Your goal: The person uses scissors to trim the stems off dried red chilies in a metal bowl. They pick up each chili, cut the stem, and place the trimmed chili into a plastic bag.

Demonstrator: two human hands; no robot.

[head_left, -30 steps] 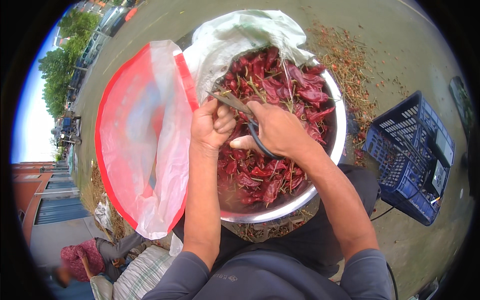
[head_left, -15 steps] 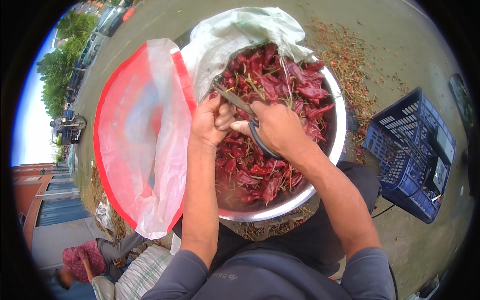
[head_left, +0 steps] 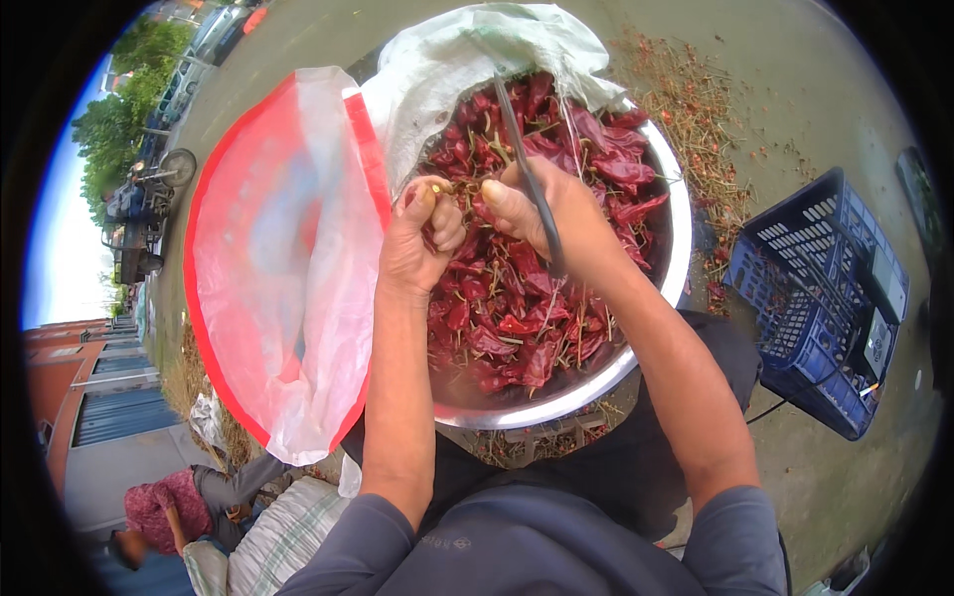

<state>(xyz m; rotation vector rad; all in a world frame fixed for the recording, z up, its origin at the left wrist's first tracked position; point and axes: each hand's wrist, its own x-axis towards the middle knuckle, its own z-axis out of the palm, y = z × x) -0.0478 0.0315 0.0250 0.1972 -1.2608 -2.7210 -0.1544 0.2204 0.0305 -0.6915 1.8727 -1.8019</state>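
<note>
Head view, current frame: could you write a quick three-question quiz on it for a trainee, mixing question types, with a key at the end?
1. Which hand holds the scissors?
2. True or false: the blue crate is on the person's right-hand side of the metal basin.
3. Fill in the blank: the basin holds a heap of wrinkled red ____.

Key:
1. The right hand.
2. True.
3. Peppers.

No lettering reads clearly, including the small pale mark (head_left: 461,543) on the dark shirt (head_left: 556,541).
</note>
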